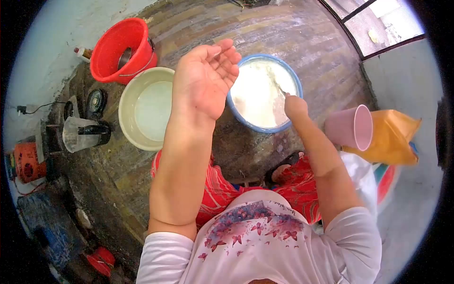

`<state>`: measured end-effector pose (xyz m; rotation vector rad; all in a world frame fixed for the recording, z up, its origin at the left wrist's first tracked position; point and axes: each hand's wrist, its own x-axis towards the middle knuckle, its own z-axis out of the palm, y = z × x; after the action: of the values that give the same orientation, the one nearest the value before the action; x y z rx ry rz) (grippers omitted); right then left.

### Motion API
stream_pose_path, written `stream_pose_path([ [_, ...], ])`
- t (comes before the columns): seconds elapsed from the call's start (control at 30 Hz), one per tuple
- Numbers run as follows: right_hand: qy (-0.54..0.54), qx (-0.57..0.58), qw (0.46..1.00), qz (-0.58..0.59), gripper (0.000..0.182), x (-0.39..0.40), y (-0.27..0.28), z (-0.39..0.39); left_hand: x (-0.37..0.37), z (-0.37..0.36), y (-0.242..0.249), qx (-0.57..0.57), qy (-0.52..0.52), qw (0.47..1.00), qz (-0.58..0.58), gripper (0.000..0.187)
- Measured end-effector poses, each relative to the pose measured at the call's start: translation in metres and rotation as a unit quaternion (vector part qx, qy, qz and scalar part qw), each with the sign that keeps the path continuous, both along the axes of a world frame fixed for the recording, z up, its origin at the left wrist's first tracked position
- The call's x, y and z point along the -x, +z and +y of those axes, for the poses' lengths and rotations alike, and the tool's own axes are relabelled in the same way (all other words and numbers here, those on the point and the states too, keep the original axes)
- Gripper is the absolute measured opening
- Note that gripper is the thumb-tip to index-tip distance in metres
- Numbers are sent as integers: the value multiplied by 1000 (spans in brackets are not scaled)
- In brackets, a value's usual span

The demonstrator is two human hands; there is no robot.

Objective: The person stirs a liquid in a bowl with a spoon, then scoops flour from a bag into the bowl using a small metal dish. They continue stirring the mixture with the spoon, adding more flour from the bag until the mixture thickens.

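A blue-rimmed basin [265,130] on the floor holds a white, partly foamy substance [255,94]. My right hand [296,107] is closed around the end of a thin utensil [281,89], whose far end reaches into the white contents at the basin's right side. What the utensil is cannot be made out. Palm up, my left hand [203,80] is raised between the blue basin and a pale basin [125,111], with loosely curled fingers and nothing in it. Whitish liquid shows inside the pale basin, whose right edge is partly hidden by my left forearm.
Behind the pale basin is a red bucket [101,54] with a metal item inside. A pink tub [341,128] and a yellow bag [392,135] are on the right. At left are a clear jug [75,135], a round dark object [96,102] and an orange appliance [29,162].
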<state>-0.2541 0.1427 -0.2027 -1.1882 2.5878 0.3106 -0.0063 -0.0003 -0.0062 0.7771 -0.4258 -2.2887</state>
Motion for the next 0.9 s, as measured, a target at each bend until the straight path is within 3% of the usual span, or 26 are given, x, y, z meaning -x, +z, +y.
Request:
stream_pose_path([
  [0.1, 60, -53, 997, 0, 30, 9, 9, 22, -2, 0, 0, -6, -10, 1000, 21, 28],
  [0.17, 24, -80, 996, -29, 23, 18, 7, 38, -3, 1, 0, 5, -8, 1000, 22, 28],
  [0.27, 46, -55, 991, -110, 18, 30, -7, 64, -2, 4, 6, 5, 1, 1000, 14, 28],
  [0.33, -64, 14, 955, -289, 18, 15, -1, 72, -1, 5, 6, 4, -3, 1000, 20, 28],
  [0.37, -64, 15, 955, -289, 18, 4, 1, 74, 0, 4, 6, 3, -3, 1000, 22, 28],
  [0.4, -188, 64, 885, -422, 20, -10, 2, 75, 1, 4, 5, 5, -3, 1000, 21, 28],
  [0.43, -305, 110, 777, -540, 22, -25, 4, 73, 2, 4, 4, -2, -4, 1000, 17, 28],
  [0.47, -304, 110, 775, -543, 22, -36, 9, 69, 2, 4, 3, -8, -5, 1000, 13, 29],
  [0.53, -355, 166, 711, -583, 33, -52, 20, 62, 3, 3, 1, -8, -11, 1000, 9, 29],
  [0.7, -341, 173, 711, -590, 37, -64, 25, 53, 1, 2, 3, 3, -18, 1000, 16, 29],
  [0.8, -263, 147, 781, -546, 38, -74, 28, 55, 0, 1, 4, -5, -8, 1000, 19, 30],
  [0.9, -290, 167, 802, -495, 36, -87, 30, 55, -2, 1, 4, -22, -7, 999, 26, 30],
])
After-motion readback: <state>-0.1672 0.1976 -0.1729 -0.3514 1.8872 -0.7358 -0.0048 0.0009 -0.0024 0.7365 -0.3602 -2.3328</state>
